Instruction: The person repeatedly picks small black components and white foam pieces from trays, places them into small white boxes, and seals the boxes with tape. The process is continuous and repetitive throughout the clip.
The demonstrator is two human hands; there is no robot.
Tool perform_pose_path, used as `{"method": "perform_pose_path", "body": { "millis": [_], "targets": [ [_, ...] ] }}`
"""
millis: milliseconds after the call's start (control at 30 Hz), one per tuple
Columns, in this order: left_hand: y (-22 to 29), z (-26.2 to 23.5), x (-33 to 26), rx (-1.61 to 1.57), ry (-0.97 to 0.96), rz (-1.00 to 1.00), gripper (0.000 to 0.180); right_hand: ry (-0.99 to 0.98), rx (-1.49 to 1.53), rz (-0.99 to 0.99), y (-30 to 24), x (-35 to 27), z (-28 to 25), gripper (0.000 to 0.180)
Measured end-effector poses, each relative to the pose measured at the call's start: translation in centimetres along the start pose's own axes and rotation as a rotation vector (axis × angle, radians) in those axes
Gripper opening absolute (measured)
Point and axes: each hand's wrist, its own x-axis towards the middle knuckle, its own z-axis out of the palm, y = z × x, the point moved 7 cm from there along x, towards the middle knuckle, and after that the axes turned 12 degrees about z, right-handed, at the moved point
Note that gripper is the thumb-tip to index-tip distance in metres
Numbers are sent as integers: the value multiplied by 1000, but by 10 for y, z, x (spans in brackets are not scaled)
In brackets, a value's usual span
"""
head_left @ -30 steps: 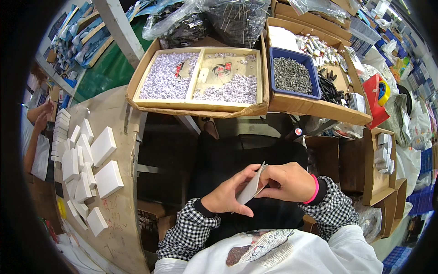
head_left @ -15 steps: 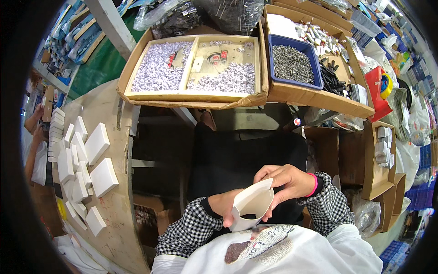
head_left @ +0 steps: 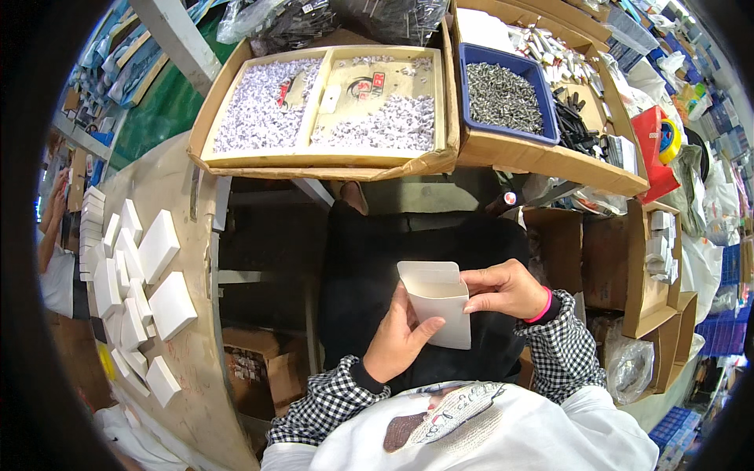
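Observation:
A small white cardboard box [head_left: 441, 318] stands tilted above my lap, its top flap raised and its mouth partly in sight. My left hand [head_left: 397, 334] grips the box from the left, thumb across its front face. At the upper right edge my right hand [head_left: 503, 292] pinches the box between thumb and fingers. What lies deep inside the box is hidden from this angle. Beyond my knees, a two-part wooden tray [head_left: 320, 106] carries many small white pieces. Beside it a blue bin [head_left: 509, 135] is full of small metal parts.
Several white boxes [head_left: 173, 304] lie on the wooden table [head_left: 200, 345] at my left. Cardboard boxes [head_left: 577, 253] stand at my right. A roll of yellow tape [head_left: 669, 141] sits on a red holder [head_left: 649, 149]. Another person's arm [head_left: 51, 228] shows at the far left.
The box has tipped upright and away from me, so its front face shows instead of its inside. Both hands moved with it; my left thumb now lies across the front.

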Motion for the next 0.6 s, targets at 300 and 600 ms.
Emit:
{"method": "perform_pose_path", "body": {
  "millis": [300, 600],
  "targets": [
    [13, -10, 1, 143, -45, -75, 52, 155, 304, 70, 20, 7, 1, 41],
    [-2, -24, -17, -35, 125, 69, 59, 364, 375, -69, 40, -4, 30, 41]
  ]
}}
